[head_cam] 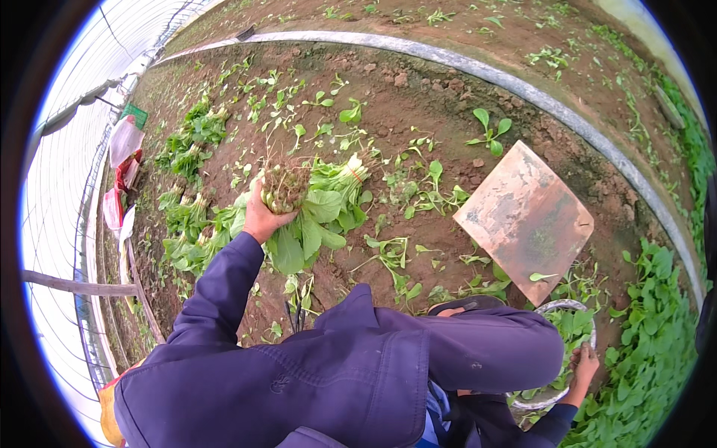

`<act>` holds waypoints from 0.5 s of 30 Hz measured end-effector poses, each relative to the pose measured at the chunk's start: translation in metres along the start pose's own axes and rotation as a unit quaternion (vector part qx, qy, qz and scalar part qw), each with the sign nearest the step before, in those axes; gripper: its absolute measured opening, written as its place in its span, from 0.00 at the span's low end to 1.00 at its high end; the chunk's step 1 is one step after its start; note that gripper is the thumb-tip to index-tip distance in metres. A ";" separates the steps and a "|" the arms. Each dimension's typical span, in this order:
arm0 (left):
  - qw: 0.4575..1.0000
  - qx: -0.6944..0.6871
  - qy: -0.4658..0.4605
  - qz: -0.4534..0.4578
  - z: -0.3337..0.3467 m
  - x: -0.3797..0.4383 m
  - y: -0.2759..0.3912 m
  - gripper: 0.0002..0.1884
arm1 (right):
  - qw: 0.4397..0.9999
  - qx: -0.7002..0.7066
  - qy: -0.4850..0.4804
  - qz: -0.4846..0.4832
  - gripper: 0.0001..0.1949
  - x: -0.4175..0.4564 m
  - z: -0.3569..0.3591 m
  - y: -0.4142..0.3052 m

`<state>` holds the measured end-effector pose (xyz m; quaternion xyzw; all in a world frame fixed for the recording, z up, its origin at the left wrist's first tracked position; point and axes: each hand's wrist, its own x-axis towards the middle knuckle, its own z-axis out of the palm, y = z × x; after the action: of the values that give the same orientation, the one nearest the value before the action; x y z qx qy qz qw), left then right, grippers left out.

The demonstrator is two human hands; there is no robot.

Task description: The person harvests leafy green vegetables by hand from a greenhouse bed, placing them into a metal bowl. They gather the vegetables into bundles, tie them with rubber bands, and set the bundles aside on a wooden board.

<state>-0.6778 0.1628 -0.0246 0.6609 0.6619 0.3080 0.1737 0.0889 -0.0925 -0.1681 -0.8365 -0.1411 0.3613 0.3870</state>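
My left hand (266, 215) is closed around a bunch of leafy greens (287, 187), its roots turned up and its leaves hanging below. Just right of it, a bunch tied with a red band (350, 176) lies on the soil. At the lower right, my right hand (583, 361) is at the rim of a round basin (568, 304) of loose green leaves (574, 327); its fingers are partly hidden, and whether they grip anything is unclear. A stained square board (526, 218) lies on the ground between the hands, beyond my knee.
More bunches of greens (190, 213) lie to the left on the soil. Loose seedlings are scattered about. A pale hose-like strip (425, 50) curves across the far side. Dense growing greens (650, 347) stand at the right. Plastic bags (124, 143) and a green crate (135, 115) lie at the left edge.
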 end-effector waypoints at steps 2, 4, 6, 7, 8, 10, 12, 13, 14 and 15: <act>0.999 0.031 -0.002 -0.022 -0.009 -0.023 -0.023 0.43 | 0.999 -0.030 -0.020 0.024 0.13 0.001 0.001 0.013; 0.997 0.043 -0.020 -0.058 -0.015 -0.048 -0.026 0.44 | 0.998 -0.044 -0.023 0.041 0.12 0.001 -0.002 0.022; 0.989 0.074 -0.046 -0.115 -0.026 -0.073 -0.048 0.45 | 0.997 -0.047 -0.017 0.058 0.12 0.002 -0.006 0.033; 0.988 0.077 -0.047 -0.129 -0.026 -0.083 -0.054 0.45 | 0.996 -0.057 -0.018 0.059 0.12 0.004 -0.013 0.038; 0.985 0.094 -0.062 -0.132 -0.029 -0.094 -0.069 0.45 | 0.996 -0.067 -0.018 0.061 0.13 0.005 -0.020 0.044; 0.980 0.128 -0.084 -0.129 -0.035 -0.115 -0.096 0.45 | 0.994 -0.100 -0.035 0.036 0.13 0.005 -0.024 0.051; 0.944 0.205 -0.123 -0.225 -0.032 -0.126 -0.104 0.45 | 0.994 -0.096 -0.032 0.036 0.14 0.002 -0.022 0.056; 0.920 0.247 -0.147 -0.265 -0.028 -0.130 -0.106 0.45 | 0.994 -0.094 -0.032 0.038 0.14 -0.002 -0.019 0.055; 0.889 0.294 -0.187 -0.297 -0.025 -0.132 -0.127 0.47 | 0.993 -0.109 -0.037 0.026 0.15 -0.003 -0.013 0.056; 0.870 0.335 -0.211 -0.293 -0.014 -0.135 -0.138 0.46 | 0.992 -0.124 -0.034 0.015 0.15 -0.007 -0.010 0.054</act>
<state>-0.7840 0.0370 -0.1260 0.5041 0.8363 -0.1442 0.1601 0.0890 -0.1373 -0.2010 -0.8675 -0.1856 0.3747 0.2695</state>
